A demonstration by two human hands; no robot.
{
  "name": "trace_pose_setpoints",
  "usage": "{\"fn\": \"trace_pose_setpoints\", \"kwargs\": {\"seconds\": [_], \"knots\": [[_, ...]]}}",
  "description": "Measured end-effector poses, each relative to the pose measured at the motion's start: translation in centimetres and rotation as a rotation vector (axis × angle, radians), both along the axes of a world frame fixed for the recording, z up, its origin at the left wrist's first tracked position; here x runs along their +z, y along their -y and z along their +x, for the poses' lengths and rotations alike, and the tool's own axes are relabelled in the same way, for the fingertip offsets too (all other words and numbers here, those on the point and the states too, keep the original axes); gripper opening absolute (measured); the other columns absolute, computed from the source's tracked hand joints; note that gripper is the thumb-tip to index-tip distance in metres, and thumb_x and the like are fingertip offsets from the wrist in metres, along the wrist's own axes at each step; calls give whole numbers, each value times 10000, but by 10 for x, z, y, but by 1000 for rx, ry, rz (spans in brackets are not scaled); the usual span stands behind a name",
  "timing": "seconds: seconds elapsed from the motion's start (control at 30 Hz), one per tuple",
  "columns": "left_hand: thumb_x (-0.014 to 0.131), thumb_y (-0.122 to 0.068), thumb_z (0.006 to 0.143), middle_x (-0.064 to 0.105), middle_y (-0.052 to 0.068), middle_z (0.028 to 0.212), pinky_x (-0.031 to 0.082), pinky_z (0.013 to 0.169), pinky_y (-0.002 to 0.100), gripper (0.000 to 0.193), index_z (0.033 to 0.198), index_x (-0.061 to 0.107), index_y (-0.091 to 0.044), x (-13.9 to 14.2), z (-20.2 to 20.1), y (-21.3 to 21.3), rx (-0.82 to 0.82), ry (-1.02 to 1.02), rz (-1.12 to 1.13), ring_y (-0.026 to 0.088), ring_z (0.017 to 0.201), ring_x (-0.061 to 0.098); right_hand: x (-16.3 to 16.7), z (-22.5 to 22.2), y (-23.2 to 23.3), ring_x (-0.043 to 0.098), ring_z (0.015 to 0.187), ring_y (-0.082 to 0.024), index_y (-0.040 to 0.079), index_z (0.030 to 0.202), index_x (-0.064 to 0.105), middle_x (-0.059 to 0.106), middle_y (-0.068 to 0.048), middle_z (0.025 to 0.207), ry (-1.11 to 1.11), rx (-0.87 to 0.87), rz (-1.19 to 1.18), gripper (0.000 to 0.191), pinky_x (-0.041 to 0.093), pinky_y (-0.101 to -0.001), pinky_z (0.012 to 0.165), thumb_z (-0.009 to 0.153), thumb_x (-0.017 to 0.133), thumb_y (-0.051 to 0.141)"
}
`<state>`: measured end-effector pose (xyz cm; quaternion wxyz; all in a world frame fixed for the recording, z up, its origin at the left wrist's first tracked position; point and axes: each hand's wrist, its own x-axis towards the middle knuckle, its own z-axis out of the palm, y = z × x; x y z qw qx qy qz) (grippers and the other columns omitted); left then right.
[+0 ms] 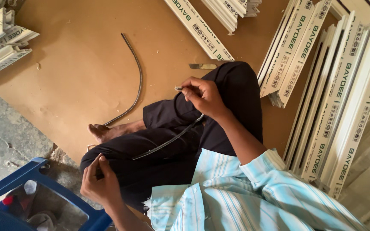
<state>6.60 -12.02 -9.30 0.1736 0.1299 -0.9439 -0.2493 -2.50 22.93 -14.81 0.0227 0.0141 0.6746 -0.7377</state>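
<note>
Both hands pinch one thin dark rubber gasket strip (168, 141) lying across the lap: right hand (204, 97) w/ fingers curled, gripping the strip's upper end at abt 12 o'clock; left hand (100, 182) at 7 o'clock, fingertips closed on the lower end. Right forearm runs back to a striped shirt sleeve (262, 171). Open brown floor board (78, 68) at 10–11 o'clock, w/ a second curved strip (138, 81) on it. White window frame profiles (335, 98) crowd 2–4 o'clock; blue plastic stool (5, 184) at 8.
</note>
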Motion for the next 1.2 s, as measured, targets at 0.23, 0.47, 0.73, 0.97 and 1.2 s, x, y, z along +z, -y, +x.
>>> {"fn": "trace_pose_setpoints", "kwargs": {"seconds": [0.23,0.47,0.73,0.97,1.2], "knots": [[792,-132,1010,761,61,969,516,668,303,91,1086,818,-88,1,0,-4,-9,0,-61,181,796,714,11,-3,5,590,661,-43,-21,1037,703,639,-13,726,5,21,179,107,470,-220,575,995,660,67],[790,-162,1013,728,80,931,519,676,334,78,1055,810,-99,10,-6,-11,-21,-34,-80,226,786,700,5,-6,9,622,654,-47,-21,1034,714,677,-32,729,8,9,236,97,482,-216,573,984,650,34],[765,-226,972,673,14,839,514,641,380,64,987,805,-177,2,-32,-30,109,-55,-261,236,745,659,-6,-22,-1,636,754,-57,-47,1057,690,682,-40,826,-57,9,167,68,523,-217,674,1028,651,0],[767,-242,966,661,-27,828,508,631,383,52,973,800,-203,5,-51,-31,159,-41,-322,217,771,648,7,-35,-1,514,644,-29,-11,1105,669,648,-33,811,56,-112,-16,96,353,-187,544,1064,649,73],[723,-161,984,719,63,936,564,746,347,95,1021,770,-88,0,-94,-73,-153,-71,211,230,830,719,7,-30,-1,437,563,-25,26,1101,673,620,-8,762,63,-208,-222,78,305,-202,501,1059,649,87]]}}
